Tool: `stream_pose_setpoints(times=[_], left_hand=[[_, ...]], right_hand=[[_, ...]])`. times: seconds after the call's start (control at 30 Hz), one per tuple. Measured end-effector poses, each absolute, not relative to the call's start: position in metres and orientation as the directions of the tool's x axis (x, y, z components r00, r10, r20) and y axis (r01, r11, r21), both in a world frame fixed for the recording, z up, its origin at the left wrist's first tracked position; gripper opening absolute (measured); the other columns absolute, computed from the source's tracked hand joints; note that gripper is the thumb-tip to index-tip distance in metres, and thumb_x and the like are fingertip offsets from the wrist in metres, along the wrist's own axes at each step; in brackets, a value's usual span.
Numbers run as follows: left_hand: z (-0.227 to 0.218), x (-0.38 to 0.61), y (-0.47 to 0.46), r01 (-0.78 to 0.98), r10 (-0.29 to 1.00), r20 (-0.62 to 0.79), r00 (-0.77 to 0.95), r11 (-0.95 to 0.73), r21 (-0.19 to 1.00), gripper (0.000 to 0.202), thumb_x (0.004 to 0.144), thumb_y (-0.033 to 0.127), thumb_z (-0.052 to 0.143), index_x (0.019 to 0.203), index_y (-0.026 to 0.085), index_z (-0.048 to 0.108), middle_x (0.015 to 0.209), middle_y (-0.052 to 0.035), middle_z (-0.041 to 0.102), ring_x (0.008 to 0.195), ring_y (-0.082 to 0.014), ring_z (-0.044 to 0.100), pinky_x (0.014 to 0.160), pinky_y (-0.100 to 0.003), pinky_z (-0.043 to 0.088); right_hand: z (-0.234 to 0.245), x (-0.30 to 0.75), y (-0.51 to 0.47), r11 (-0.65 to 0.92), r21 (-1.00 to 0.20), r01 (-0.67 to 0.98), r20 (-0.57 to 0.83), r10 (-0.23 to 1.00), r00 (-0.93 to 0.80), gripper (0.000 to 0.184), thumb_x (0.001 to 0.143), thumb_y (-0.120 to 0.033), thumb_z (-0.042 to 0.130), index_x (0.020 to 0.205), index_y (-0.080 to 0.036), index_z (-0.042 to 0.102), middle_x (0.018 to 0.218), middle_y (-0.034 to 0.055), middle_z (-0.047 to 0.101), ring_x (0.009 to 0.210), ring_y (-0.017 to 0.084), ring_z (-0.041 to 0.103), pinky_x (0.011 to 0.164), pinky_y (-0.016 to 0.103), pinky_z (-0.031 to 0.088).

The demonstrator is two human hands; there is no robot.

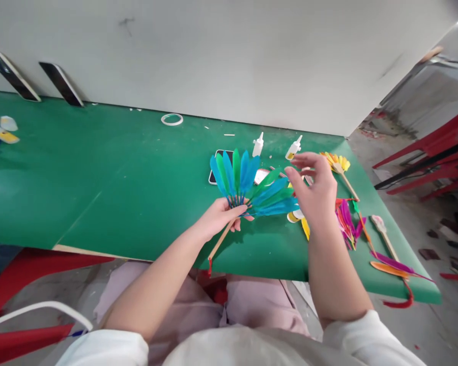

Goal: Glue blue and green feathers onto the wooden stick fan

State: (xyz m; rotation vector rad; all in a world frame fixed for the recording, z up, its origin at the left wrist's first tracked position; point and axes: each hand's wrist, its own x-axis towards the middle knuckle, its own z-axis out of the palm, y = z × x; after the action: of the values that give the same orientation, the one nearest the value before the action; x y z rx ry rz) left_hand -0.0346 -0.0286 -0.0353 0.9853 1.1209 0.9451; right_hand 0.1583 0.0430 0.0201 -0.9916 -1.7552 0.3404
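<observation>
My left hand point(229, 213) grips a feather fan point(244, 175) near the base of its blue and green feathers. The fan's wooden handle point(219, 241) slants down toward the table's front edge, with a red cord point(209, 265) at its end. To the right, my right hand point(313, 187) is raised beside the fan's rightmost feathers, thumb and fingers apart, with nothing visible in it. A small white glue bottle point(293, 148) stands just beyond its fingertips, and another glue bottle point(258, 145) is farther left. Behind the fan lies a phone point(214, 176), partly covered by feathers.
On the right lie a yellow feather fan point(339, 162), magenta feathers point(347, 223), an orange feather point(389, 269) and a wooden stick point(385, 236). A tape roll point(171, 120) sits near the wall. Two phones point(61, 84) lean against the wall at left. Red stools point(431, 137) stand beyond the table point(118, 178).
</observation>
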Motion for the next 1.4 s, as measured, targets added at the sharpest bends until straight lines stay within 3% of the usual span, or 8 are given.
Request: stream_pose_setpoints(times=[0.1, 0.23, 0.57, 0.83, 0.97, 1.1, 1.4], left_hand=[[-0.037, -0.033, -0.031, -0.049, 0.951, -0.284, 0.123, 0.292, 0.955, 0.036, 0.073, 0.041, 0.061, 0.094, 0.012, 0.060, 0.064, -0.0037, 0.064, 0.041, -0.0061, 0.046, 0.039, -0.018, 0.035], [-0.043, -0.030, -0.034, -0.032, 0.952, -0.291, 0.093, 0.295, 0.955, 0.037, 0.074, 0.041, 0.060, 0.097, 0.012, 0.061, 0.056, 0.0000, 0.057, 0.039, -0.0046, 0.039, 0.037, -0.017, 0.028], [-0.041, -0.029, -0.036, -0.002, 0.952, -0.285, 0.114, 0.287, 0.958, 0.036, 0.075, 0.039, 0.056, 0.098, 0.011, 0.060, 0.046, 0.0050, 0.045, 0.039, -0.0048, 0.036, 0.037, -0.016, 0.025], [-0.042, -0.031, -0.036, 0.059, 0.955, -0.277, 0.108, 0.272, 0.961, 0.033, 0.075, 0.040, 0.056, 0.091, 0.010, 0.060, 0.045, 0.0046, 0.046, 0.037, -0.0048, 0.037, 0.036, -0.017, 0.025], [-0.040, -0.033, -0.035, 0.067, 0.953, -0.280, 0.111, 0.274, 0.959, 0.032, 0.076, 0.040, 0.056, 0.090, 0.011, 0.061, 0.045, 0.0045, 0.046, 0.037, -0.0049, 0.037, 0.036, -0.017, 0.026], [-0.038, -0.035, -0.035, 0.034, 0.958, -0.270, 0.092, 0.268, 0.963, 0.034, 0.076, 0.040, 0.056, 0.096, 0.013, 0.060, 0.046, 0.0050, 0.047, 0.037, -0.0046, 0.038, 0.037, -0.017, 0.027], [-0.041, -0.036, -0.036, 0.070, 0.961, -0.247, 0.125, 0.240, 0.968, 0.033, 0.076, 0.039, 0.058, 0.097, 0.014, 0.060, 0.045, 0.0062, 0.043, 0.037, -0.0042, 0.036, 0.037, -0.016, 0.026]], right_hand=[[0.017, 0.163, 0.053, 0.476, -0.832, 0.284, 0.397, 0.869, -0.294, 0.038, 0.076, -0.035, 0.061, 0.109, -0.025, 0.046, 0.087, 0.0017, 0.061, 0.079, 0.015, 0.059, 0.061, 0.026, 0.048], [0.004, 0.163, 0.049, 0.377, -0.890, 0.256, 0.244, 0.869, -0.431, 0.039, 0.075, -0.031, 0.062, 0.110, -0.024, 0.047, 0.076, -0.0023, 0.057, 0.065, 0.010, 0.055, 0.053, 0.021, 0.044], [-0.003, 0.157, 0.050, 0.421, -0.861, 0.284, 0.301, 0.873, -0.384, 0.035, 0.072, -0.026, 0.064, 0.104, -0.025, 0.052, 0.089, -0.0009, 0.056, 0.069, 0.010, 0.054, 0.054, 0.022, 0.043], [-0.006, 0.156, 0.051, 0.438, -0.847, 0.300, 0.322, 0.873, -0.367, 0.035, 0.072, -0.029, 0.064, 0.105, -0.025, 0.051, 0.076, -0.0037, 0.053, 0.055, 0.006, 0.046, 0.048, 0.020, 0.040], [-0.001, 0.160, 0.050, 0.411, -0.858, 0.307, 0.270, 0.871, -0.411, 0.040, 0.071, -0.031, 0.065, 0.108, -0.025, 0.050, 0.077, -0.0030, 0.054, 0.057, 0.007, 0.049, 0.047, 0.019, 0.041], [0.004, 0.165, 0.049, 0.394, -0.866, 0.307, 0.196, 0.833, -0.517, 0.049, 0.069, -0.028, 0.068, 0.113, -0.026, 0.047, 0.094, 0.0010, 0.058, 0.070, 0.011, 0.057, 0.050, 0.020, 0.045], [0.000, 0.160, 0.047, 0.492, -0.802, 0.337, 0.304, 0.823, -0.479, 0.045, 0.071, -0.022, 0.063, 0.112, -0.028, 0.047, 0.115, 0.0007, 0.053, 0.078, 0.012, 0.058, 0.056, 0.023, 0.048]])
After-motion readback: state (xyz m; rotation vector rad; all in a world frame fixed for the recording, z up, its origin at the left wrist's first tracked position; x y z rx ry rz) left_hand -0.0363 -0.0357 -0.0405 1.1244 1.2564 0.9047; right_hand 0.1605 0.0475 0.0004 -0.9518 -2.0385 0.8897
